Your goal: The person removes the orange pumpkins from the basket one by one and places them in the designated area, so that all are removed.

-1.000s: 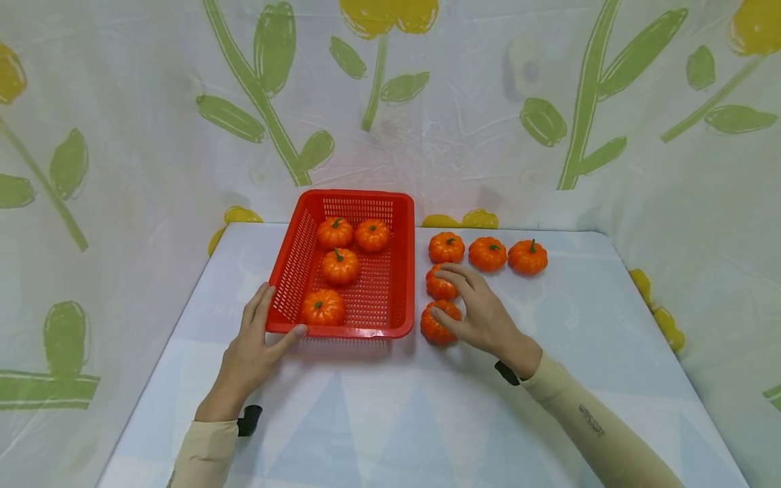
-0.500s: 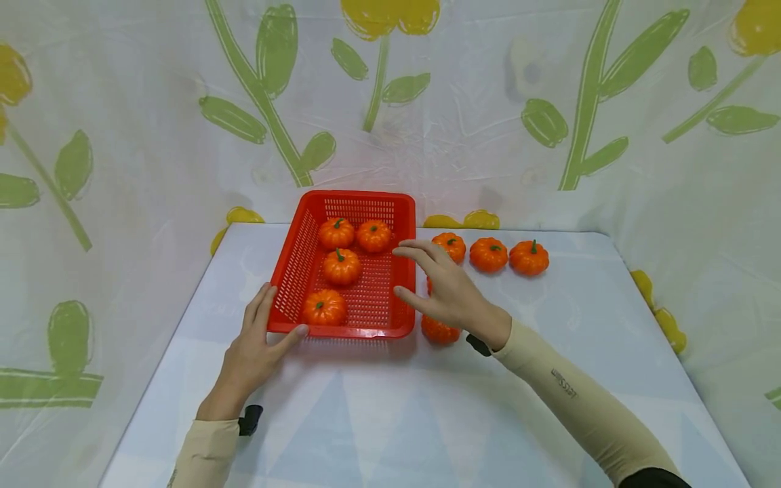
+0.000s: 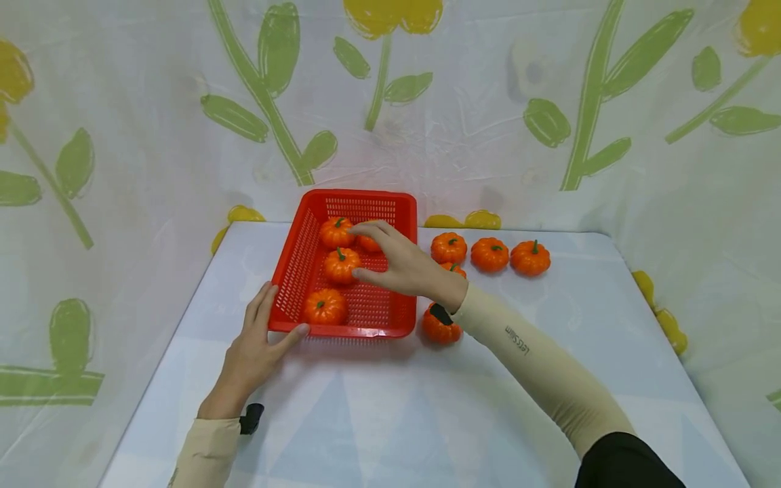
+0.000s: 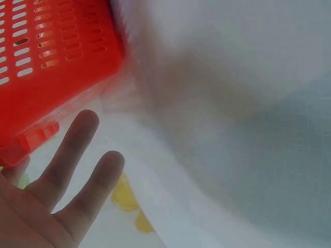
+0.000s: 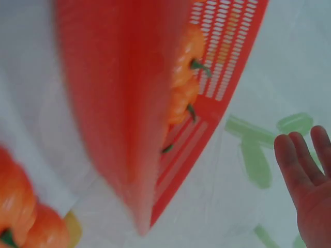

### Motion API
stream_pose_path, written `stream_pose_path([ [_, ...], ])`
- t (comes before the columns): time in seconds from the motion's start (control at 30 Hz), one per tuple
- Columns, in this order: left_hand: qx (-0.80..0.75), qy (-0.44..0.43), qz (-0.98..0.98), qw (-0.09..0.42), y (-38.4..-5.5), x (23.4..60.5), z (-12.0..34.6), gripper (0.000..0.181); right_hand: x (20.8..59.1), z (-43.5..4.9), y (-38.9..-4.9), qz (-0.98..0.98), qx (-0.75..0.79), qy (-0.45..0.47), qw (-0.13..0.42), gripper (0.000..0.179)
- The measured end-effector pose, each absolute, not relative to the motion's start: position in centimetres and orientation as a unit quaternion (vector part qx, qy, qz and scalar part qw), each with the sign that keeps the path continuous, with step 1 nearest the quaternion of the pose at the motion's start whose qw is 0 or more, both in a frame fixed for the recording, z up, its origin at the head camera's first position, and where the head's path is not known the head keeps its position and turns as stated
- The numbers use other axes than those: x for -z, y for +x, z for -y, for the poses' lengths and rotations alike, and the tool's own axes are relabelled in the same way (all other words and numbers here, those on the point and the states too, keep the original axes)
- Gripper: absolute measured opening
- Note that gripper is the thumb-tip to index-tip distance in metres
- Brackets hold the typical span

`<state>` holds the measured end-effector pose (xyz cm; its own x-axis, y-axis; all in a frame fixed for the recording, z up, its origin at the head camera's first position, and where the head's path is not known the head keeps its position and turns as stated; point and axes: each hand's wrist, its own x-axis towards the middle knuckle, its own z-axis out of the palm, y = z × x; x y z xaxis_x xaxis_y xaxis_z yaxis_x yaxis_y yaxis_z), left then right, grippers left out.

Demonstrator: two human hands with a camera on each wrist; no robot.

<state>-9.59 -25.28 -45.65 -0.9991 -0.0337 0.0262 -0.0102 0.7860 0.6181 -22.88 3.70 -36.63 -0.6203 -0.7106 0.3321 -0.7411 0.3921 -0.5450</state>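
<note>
Pumpkins (image 3: 489, 255) beside basket (image 3: 360, 332); right fingers (image 3: 378, 230) half-hide inner pumpkin (image 3: 369, 244).

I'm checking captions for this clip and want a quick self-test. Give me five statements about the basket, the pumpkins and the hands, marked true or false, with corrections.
1. In the head view, the left hand touches the near left corner of the basket. True.
2. Seven pumpkins show inside it. False: four pumpkins show there.
3. In the head view, the right hand is over the basket. True.
4. Every pumpkin outside lies left of the basket. False: five others lie to its right, on the table.
5. The basket is solid blue. False: it is red, with slotted sides.
</note>
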Motion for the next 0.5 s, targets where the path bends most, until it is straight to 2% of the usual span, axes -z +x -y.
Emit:
stream_pose_path([
  [0.37, 0.331, 0.011, 0.943, 0.017, -9.8, 45.7, 25.2, 0.103, 37.4, 1.1, -24.3, 0.843, -0.312, 0.432, -0.068, 0.074],
  [0.5, 0.336, 0.012, 0.942, 0.017, -9.8, 45.8, 25.4, 0.102, 37.9, 2.5, -24.9, 0.847, -0.293, 0.435, -0.088, 0.073],
])
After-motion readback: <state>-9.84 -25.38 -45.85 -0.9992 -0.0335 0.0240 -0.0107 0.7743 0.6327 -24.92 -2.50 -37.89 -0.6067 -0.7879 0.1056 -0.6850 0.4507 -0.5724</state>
